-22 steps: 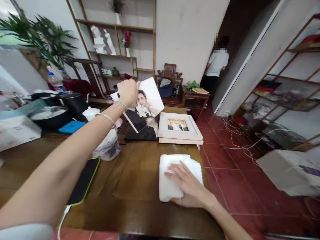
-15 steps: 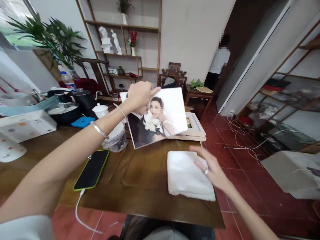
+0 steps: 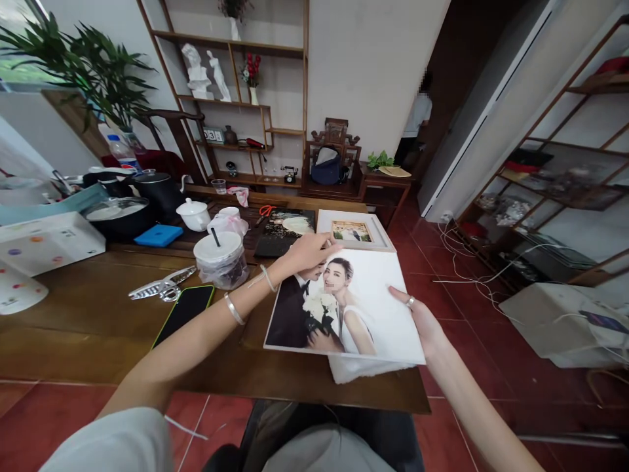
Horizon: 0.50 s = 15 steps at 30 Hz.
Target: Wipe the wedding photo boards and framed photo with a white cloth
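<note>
A wedding photo print, flat and stiff-looking, is tilted above the front right of the wooden table. My left hand grips its far edge, thumb and fingers closed there. At the right edge my right hand holds it too, thumb on top and the other fingers hidden underneath. Below the print lies a folded white cloth, mostly covered by it. Just beyond, a white picture frame with a smaller photo rests near the table's far right corner.
Left of my arm are a black phone, scissors and a lidded cup with a straw. Farther back stand a white lidded pot, a blue box and dark pans. A person is by the doorway.
The photo print has come down and nearer, over the white cloth. My right hand has left the cloth and taken the print's right edge. The person at the back has moved slightly.
</note>
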Tool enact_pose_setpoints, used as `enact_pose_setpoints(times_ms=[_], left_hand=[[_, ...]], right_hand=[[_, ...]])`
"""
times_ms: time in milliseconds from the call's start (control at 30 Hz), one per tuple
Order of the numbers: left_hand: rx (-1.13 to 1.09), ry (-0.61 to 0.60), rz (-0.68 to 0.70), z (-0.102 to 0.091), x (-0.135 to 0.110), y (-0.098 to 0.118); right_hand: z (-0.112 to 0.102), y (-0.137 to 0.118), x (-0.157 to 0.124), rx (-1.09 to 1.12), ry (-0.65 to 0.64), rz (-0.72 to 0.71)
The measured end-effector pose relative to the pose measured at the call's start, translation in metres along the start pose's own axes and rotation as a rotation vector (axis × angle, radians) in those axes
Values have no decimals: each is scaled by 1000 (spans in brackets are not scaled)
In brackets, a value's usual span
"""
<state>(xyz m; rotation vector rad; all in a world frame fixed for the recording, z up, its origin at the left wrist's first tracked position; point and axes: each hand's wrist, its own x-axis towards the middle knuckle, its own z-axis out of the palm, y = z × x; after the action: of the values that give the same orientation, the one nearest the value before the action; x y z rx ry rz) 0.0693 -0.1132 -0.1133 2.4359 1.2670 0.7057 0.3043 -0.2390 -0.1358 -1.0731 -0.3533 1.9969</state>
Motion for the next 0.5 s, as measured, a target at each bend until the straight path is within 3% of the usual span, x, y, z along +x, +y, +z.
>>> enact_pose_setpoints(times_ms=[100,167,233,300,333,433,500], left_hand=[[-45,221,-110,4,-35,-11],[-224,304,-286,8,-62,-16],[-621,205,-492,13,-87,-17],[-1104,-28,-629,21,-107,-16],[-1282,-87,-713,25,-115,-14],[-1544,16,-902,33,-129,-11],[-1623,55,-983,35,-133,-11]], right_hand=[[-7,3,5,67,-44,115],[-9,3,9,61,-50,113],[-9,5,12,13,-54,97],[-7,8,17,-94,-39,56],[-7,9,20,-188,-14,-1],[-10,11,26,-494,115,-279],[-18,12,25,-586,186,-442]])
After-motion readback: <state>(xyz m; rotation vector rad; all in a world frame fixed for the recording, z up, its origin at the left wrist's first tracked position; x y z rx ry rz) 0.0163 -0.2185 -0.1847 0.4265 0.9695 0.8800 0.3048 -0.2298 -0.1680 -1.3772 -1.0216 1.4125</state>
